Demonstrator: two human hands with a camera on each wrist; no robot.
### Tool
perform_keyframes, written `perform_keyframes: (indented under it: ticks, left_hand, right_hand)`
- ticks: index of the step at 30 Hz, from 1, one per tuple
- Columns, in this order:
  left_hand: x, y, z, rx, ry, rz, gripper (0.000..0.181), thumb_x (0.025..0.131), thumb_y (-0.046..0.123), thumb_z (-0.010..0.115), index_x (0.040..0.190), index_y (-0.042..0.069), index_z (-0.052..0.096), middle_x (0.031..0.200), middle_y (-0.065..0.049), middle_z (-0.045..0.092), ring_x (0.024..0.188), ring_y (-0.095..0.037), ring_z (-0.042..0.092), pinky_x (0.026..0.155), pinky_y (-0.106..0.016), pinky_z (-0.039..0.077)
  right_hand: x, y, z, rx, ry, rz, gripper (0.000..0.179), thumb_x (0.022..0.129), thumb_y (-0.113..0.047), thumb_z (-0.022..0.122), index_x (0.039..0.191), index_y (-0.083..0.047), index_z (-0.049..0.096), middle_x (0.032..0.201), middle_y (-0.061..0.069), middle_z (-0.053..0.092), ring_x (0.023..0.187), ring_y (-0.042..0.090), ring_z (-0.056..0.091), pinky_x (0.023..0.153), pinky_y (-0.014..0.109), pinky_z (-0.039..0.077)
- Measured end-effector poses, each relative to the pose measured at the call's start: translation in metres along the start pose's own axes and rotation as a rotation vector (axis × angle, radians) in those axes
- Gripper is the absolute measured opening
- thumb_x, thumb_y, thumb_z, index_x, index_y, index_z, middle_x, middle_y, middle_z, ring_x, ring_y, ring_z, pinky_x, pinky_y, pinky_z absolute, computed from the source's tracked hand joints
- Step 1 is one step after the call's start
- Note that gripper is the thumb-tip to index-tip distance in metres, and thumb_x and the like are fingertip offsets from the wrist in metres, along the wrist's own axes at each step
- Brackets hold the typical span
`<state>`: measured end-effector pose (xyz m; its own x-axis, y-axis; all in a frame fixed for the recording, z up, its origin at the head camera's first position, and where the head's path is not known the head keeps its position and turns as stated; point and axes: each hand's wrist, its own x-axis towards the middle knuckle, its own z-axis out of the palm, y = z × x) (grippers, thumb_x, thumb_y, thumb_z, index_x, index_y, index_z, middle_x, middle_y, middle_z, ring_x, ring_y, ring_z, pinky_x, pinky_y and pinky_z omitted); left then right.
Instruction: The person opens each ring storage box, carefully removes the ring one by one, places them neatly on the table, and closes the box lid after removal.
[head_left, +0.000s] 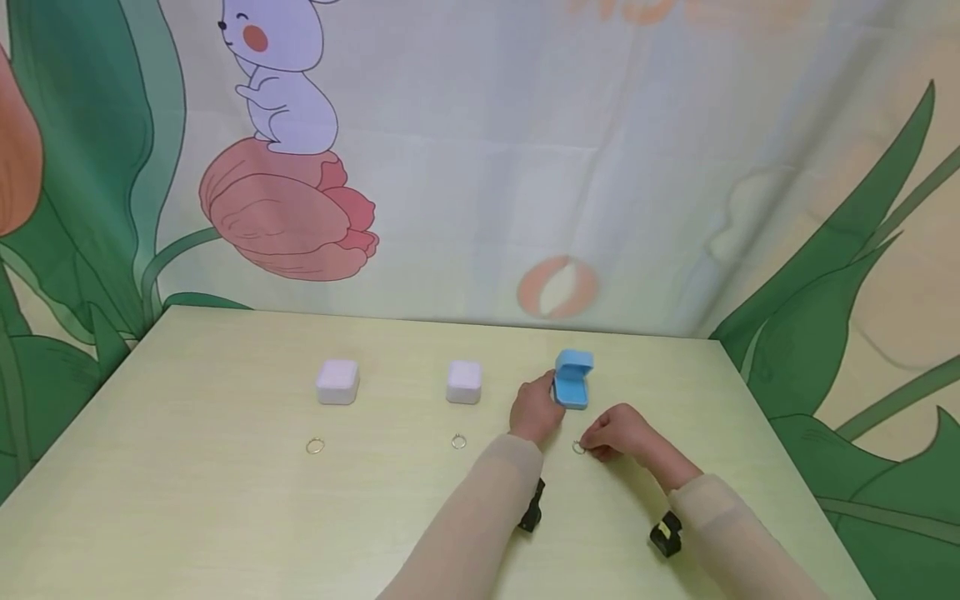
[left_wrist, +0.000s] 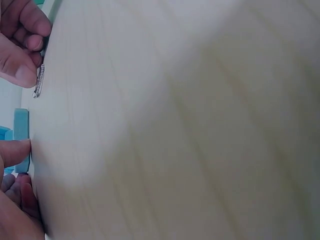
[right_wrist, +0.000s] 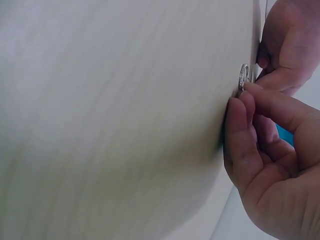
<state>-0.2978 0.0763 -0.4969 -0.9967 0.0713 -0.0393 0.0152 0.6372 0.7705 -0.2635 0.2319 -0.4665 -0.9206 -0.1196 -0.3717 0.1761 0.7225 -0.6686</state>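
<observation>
A blue ring box (head_left: 572,392) stands on the table with its lid raised. My left hand (head_left: 537,408) grips it from the left side; in the left wrist view the thumb (left_wrist: 15,151) lies against the box's edge. Right of and nearer than the box, my right hand (head_left: 619,433) pinches a silver ring (right_wrist: 243,76) between thumb and fingertips. Small stones show along the band of this ring in the left wrist view. The ring is close over the table, in front of the box.
Two closed pale lilac boxes (head_left: 338,382) stand in a row left of the blue one, the nearer of them (head_left: 464,382) beside my left hand. A gold-toned ring (head_left: 315,446) and a smaller ring (head_left: 459,441) lie in front of them. A printed curtain (head_left: 465,167) hangs behind the table.
</observation>
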Motion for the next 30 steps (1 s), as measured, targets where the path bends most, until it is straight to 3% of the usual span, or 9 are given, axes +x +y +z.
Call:
perform_keyframes:
  ticks: [17, 30]
  left_hand:
    - [-0.002, 0.0, -0.001, -0.017, 0.011, 0.023, 0.052, 0.094, 0.009, 0.066, 0.145, 0.009, 0.058, 0.139, -0.012, 0.068, 0.131, -0.035, 0.062, 0.112, -0.047, 0.05]
    - [-0.001, -0.001, 0.001, -0.009, 0.019, 0.018, 0.053, 0.093, 0.009, 0.067, 0.145, 0.01, 0.058, 0.14, -0.01, 0.068, 0.132, -0.035, 0.062, 0.112, -0.046, 0.05]
  right_hand:
    - [0.006, 0.008, -0.008, 0.168, -0.12, 0.04, 0.019, 0.097, -0.006, 0.065, 0.104, 0.01, 0.072, 0.076, 0.0, 0.071, 0.063, 0.006, 0.062, 0.064, 0.022, 0.061]
    - [0.001, 0.006, -0.019, 0.257, -0.232, -0.009, 0.028, 0.099, -0.007, 0.063, 0.117, 0.014, 0.066, 0.083, 0.0, 0.071, 0.071, 0.007, 0.066, 0.071, 0.022, 0.062]
